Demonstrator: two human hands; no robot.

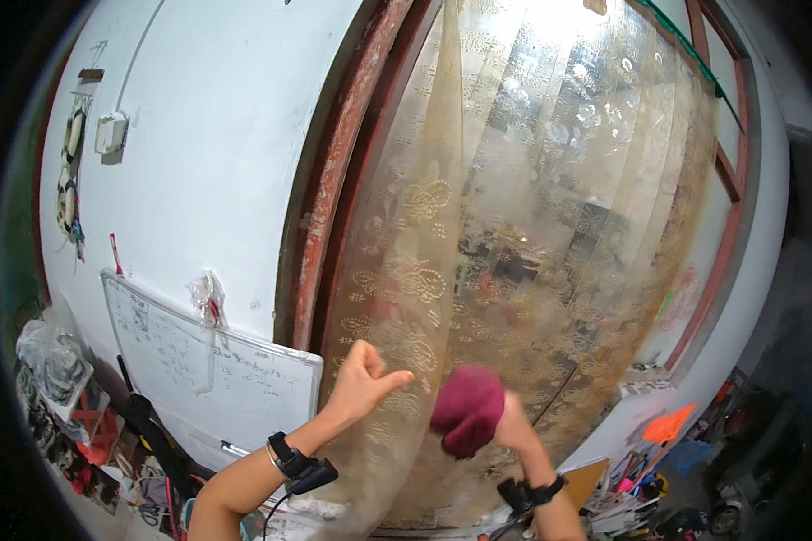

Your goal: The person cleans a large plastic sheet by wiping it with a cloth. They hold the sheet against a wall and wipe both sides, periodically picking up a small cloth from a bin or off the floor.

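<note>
A maroon cloth [470, 409] is bunched up in my right hand [512, 425], and its lower part hangs in folds. Most of the right fingers are hidden behind the cloth. My left hand [365, 382] is raised in front of a sheer beige curtain [419, 270] with a butterfly pattern. Its fingers curl in while the thumb points away towards the cloth, and nothing shows between them. The curtain hangs across a doorway or window opening, with blurred shapes showing through it. Both wrists wear black straps with small devices.
A whiteboard [223, 358] with handwriting leans against the white wall [210, 135] at left. A worn red frame [331, 176] borders the curtain. Plastic bags [57, 358] and clutter lie at lower left; pens, an orange flag [670, 422] and other items crowd the lower right.
</note>
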